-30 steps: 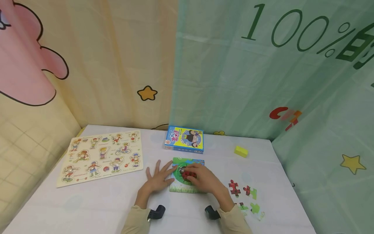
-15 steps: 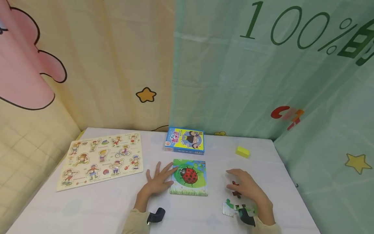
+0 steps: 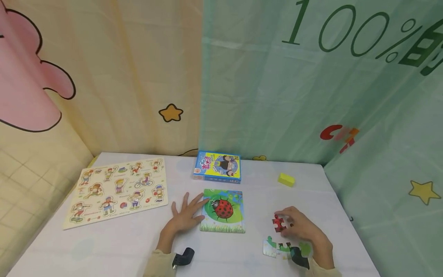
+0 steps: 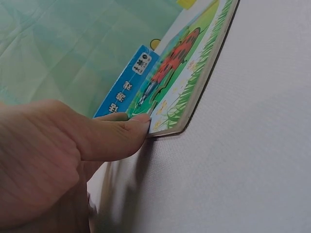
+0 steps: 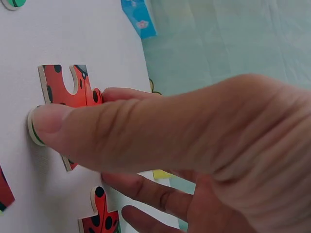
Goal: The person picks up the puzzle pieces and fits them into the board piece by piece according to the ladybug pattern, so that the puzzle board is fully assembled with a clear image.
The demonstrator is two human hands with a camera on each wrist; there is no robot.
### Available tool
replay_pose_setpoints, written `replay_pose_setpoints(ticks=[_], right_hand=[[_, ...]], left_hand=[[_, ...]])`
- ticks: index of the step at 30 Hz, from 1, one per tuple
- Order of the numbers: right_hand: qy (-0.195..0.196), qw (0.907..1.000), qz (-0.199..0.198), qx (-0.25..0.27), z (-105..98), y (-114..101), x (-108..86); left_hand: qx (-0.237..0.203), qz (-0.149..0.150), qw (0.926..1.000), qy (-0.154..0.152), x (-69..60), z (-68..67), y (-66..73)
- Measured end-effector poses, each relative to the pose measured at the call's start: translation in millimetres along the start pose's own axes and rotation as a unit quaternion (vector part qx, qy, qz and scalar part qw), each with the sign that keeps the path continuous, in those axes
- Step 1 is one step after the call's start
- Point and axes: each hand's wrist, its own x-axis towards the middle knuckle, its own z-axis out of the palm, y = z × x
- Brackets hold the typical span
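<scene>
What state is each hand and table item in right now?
Square green ladybug board: flat, face up.
Bare left hand: fingers spread, touching that board.
Red black-spotted jigsaw piece: pinched; lift unclear.
Bare right hand: pinching that piece.
Green-and-white jigsaw pieces: loose, partly hidden.
Blue-and-yellow cardboard box: flat, seemingly closed.
Small yellow block: untouched.
Cream figure board: flat, face up.

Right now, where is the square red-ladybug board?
In the head view, the square red-ladybug board lies on the white table, in front of the rectangular blue-yellow box, the left hand touching the board's left edge.
</scene>
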Motion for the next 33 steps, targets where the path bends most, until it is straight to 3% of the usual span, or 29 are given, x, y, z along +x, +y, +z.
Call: replay_pose_setpoints(ticks=[16, 26, 33], right_hand=[[0.023, 0.9995, 0.010, -0.021, 5.3, -0.1, 3.0], [0.034, 0.9965, -0.075, 0.015, 0.9, -4.9, 7.7], [0.056, 0.9918, -0.107, 0.043, 16.8, -24.7, 21.3]], left_hand=[[0.010, 0.002, 0.9999, -0.004, -0.6, 4.1, -2.1], [0.010, 0.004, 0.9999, -0.009, 2.2, 0.5, 1.7], [0.012, 0.003, 0.9999, -0.005, 1.6, -0.2, -3.1]])
